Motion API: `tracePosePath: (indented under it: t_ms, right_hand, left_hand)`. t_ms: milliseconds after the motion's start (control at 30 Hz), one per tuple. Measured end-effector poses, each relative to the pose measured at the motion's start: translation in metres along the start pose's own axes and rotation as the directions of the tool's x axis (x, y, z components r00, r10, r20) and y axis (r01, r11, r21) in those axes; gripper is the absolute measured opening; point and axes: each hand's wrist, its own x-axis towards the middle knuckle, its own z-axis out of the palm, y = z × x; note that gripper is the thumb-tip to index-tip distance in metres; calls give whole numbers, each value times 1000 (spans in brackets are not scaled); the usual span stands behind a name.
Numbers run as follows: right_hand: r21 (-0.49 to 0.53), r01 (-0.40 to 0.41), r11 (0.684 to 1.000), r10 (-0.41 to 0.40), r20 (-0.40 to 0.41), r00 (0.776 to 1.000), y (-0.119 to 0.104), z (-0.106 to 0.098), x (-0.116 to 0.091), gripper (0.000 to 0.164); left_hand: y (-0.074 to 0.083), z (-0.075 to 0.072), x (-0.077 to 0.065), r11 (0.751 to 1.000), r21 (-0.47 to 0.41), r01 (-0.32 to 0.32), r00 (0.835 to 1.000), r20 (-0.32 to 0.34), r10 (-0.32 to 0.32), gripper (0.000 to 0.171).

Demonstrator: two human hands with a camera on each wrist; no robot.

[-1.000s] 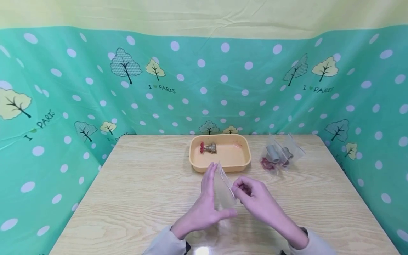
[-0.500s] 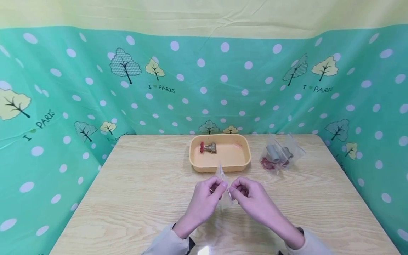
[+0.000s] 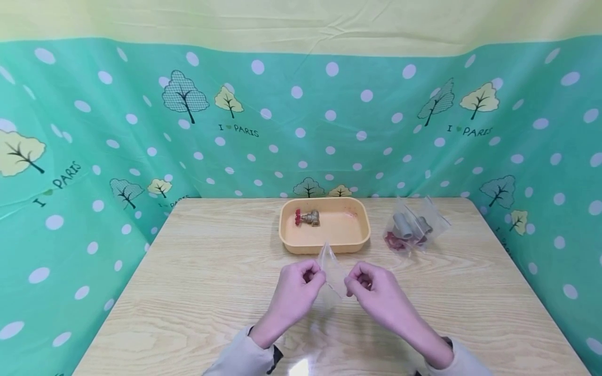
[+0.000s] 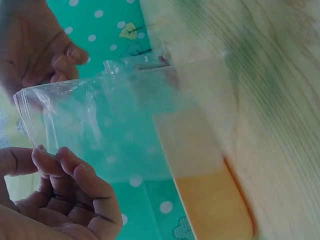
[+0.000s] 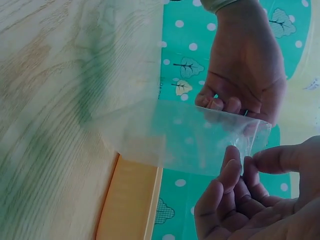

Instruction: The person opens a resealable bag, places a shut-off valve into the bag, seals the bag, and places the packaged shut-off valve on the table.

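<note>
A clear zip-lock bag (image 3: 333, 269) hangs between my two hands above the table, nothing visible inside it. My left hand (image 3: 295, 291) pinches one side of its mouth between thumb and fingers. On the opposite side, my right hand (image 3: 378, 292) pinches the mouth edge with curled fingers. In the left wrist view the bag (image 4: 115, 120) spreads out flat and see-through, zip strip toward the hands. The right wrist view shows my right fingers (image 5: 230, 175) at the bag's zip end, with my left hand (image 5: 247, 75) beyond.
Behind the hands stands a yellowish plastic tray (image 3: 324, 245), a brass valve (image 3: 310, 218) with a red handwheel lying in it. To its right lie filled clear bags (image 3: 414, 230) holding grey pipe fittings and red pieces. A patterned curtain (image 3: 301, 125) borders the wooden table (image 3: 188, 292).
My left hand has gone from spread fingers beside the bag to pinching its mouth, then shifted slightly left. The bag's mouth has been pulled wider between the hands.
</note>
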Motion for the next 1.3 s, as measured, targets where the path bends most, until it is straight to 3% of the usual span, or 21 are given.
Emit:
tracePosePath:
  t_ms: [200,500,667,800,867,933,967,1033,1133,1200,1300]
  right_hand:
    - [-51,-12,999,10,-36,999,-3,-1,0,11]
    - [-130,137,982,-138,-1,990,-6,8,18,12]
    - [-196,146,970,-159,-50,986,-5,0,20,17]
    - [-223,126,967,-146,-76,986,-4,-10,20,16]
    - [-224,124,967,-145,-79,986,-4,-12,19,16]
    - [-213,123,969,-142,-77,987,-6,-12,19,15]
    - [-209,125,970,-143,-75,987,-7,-11,19,14]
    - [-195,133,972,-149,-70,986,-9,-10,18,14]
    - [-180,152,972,-165,-61,984,-12,-10,18,15]
    - [-176,170,970,-182,-59,981,-14,-9,18,16]
    - [-171,193,966,-204,-53,977,-17,-8,18,17]
  left_hand:
    - [3,-6,0,1000,-14,-4,1000,11,4,25]
    - [5,-5,-1,1000,2,-31,996,86,30,22]
    - [6,-13,-3,997,71,-7,998,58,3,27]
    - [7,-22,-4,997,75,-13,999,50,9,25]
    - [5,-24,-3,998,47,-45,997,61,42,22]
    - [0,-23,-4,996,3,-92,993,76,92,7]
    - [-3,-21,-4,993,-19,-115,989,88,116,11]
    - [-10,-17,-6,989,-37,-146,981,125,149,56]
    - [-17,-5,-9,990,-19,-138,973,184,139,121]
    - [-18,3,-10,994,7,-110,972,209,107,140]
    - [-19,15,-8,996,2,-93,975,205,91,147]
